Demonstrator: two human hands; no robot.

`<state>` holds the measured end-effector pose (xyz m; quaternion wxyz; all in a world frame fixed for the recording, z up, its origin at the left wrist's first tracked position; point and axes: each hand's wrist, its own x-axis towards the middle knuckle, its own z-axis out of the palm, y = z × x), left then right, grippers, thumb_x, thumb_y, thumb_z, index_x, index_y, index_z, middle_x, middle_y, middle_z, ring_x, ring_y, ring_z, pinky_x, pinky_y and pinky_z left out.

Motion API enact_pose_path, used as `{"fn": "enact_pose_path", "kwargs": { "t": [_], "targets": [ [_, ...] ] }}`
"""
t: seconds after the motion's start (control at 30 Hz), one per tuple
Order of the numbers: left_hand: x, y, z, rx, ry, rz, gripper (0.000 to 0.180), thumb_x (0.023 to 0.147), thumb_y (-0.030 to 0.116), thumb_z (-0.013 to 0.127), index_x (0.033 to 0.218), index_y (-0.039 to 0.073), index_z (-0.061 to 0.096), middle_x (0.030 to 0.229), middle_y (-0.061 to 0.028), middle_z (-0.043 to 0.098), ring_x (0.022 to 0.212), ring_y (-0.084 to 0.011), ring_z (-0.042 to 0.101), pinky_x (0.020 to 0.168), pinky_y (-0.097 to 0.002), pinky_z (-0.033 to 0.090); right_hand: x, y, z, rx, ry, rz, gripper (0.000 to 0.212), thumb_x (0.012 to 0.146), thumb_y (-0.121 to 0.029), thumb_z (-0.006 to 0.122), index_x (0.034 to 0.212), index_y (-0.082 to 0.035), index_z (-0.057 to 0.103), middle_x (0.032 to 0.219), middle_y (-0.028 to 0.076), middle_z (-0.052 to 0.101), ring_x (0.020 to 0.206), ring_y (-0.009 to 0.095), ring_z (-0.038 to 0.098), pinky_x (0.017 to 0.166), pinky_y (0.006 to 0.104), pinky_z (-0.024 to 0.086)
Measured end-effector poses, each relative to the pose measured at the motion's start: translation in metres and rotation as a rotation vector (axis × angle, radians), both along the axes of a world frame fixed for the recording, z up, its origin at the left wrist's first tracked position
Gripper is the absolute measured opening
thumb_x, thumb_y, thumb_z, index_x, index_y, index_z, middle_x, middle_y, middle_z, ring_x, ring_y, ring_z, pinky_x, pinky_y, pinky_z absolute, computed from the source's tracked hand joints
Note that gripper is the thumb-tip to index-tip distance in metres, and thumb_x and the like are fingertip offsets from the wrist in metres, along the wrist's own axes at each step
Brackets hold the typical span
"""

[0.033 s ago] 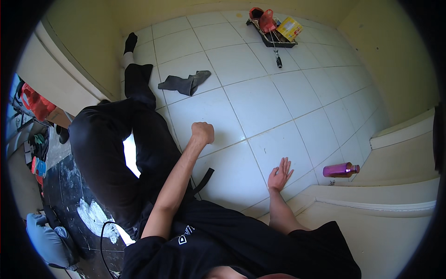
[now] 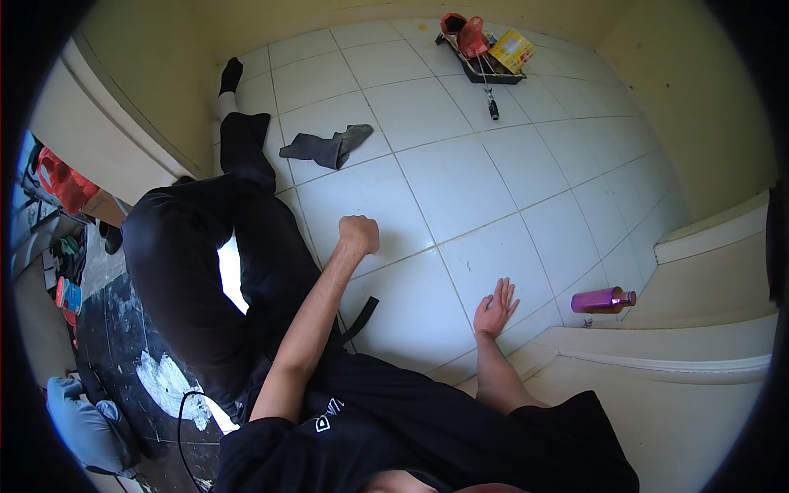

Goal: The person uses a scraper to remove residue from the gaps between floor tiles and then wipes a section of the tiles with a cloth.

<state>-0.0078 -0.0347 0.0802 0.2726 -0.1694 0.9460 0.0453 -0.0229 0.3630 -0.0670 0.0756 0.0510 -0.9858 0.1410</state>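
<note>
Lying between the leg [image 2: 244, 148] and the loaded tray [image 2: 505, 80] is grey cloth [image 2: 327, 150].

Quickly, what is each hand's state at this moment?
Left hand: closed in a fist, no held thing visible.
Right hand: open, fingers extended, no held thing visible.

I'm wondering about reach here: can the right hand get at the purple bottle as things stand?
Probably yes: the right hand is open, and the purple bottle is to its right with only bare floor showing between them. It may need to stretch a little.
</note>
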Motion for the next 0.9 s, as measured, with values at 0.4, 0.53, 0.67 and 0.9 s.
{"fn": "enact_pose_path", "kwargs": {
  "t": [0.4, 0.53, 0.67, 0.9],
  "targets": [
    [-0.006, 0.02, -0.015, -0.071, 0.102, -0.024, 0.017, 0.089, 0.015, 0.066, 0.096, 0.015, 0.082, 0.104, -0.0071, 0.08, 0.097, -0.0236, 0.077, 0.075, -0.0351, 0.057, 0.0, -0.001, 0.001, -0.002, 0.007, 0.002, 0.061, 0.097, -0.015, 0.048, 0.158, -0.011, 0.044, 0.168, 0.005, 0.037, 0.158, 0.026, 0.027, 0.13, 0.0541, 0.011],
    [-0.006, 0.018, -0.016, -0.073, 0.131, -0.021, 0.017, 0.089, 0.016, 0.067, 0.095, 0.015, 0.082, 0.103, -0.0064, 0.08, 0.096, -0.0232, 0.077, 0.074, -0.035, 0.057, 0.0, 0.0, 0.0, 0.002, 0.0, 0.007, 0.061, 0.098, -0.015, 0.048, 0.158, -0.011, 0.043, 0.169, 0.004, 0.035, 0.158, 0.026, 0.027, 0.13, 0.0532, 0.009],
    [-0.006, 0.017, -0.017, -0.081, 0.14, -0.012, 0.016, 0.089, 0.015, 0.066, 0.094, 0.016, 0.082, 0.102, -0.0061, 0.08, 0.096, -0.0228, 0.077, 0.073, -0.0351, 0.057, 0.0, 0.0, -0.001, 0.005, 0.021, 0.004, 0.06, 0.097, -0.015, 0.048, 0.156, -0.01, 0.045, 0.167, 0.005, 0.038, 0.158, 0.025, 0.028, 0.13, 0.0543, 0.011],
    [-0.008, 0.022, -0.028, -0.081, 0.268, 0.02, 0.013, 0.083, 0.013, 0.068, 0.087, 0.012, 0.081, 0.096, -0.0116, 0.079, 0.09, -0.0265, 0.078, 0.074, -0.0374, 0.059, 0.0, 0.001, -0.002, -0.006, 0.003, 0.006, 0.061, 0.098, -0.014, 0.049, 0.158, -0.012, 0.044, 0.169, 0.003, 0.035, 0.158, 0.025, 0.027, 0.13, 0.0529, 0.009]
  ]
}}
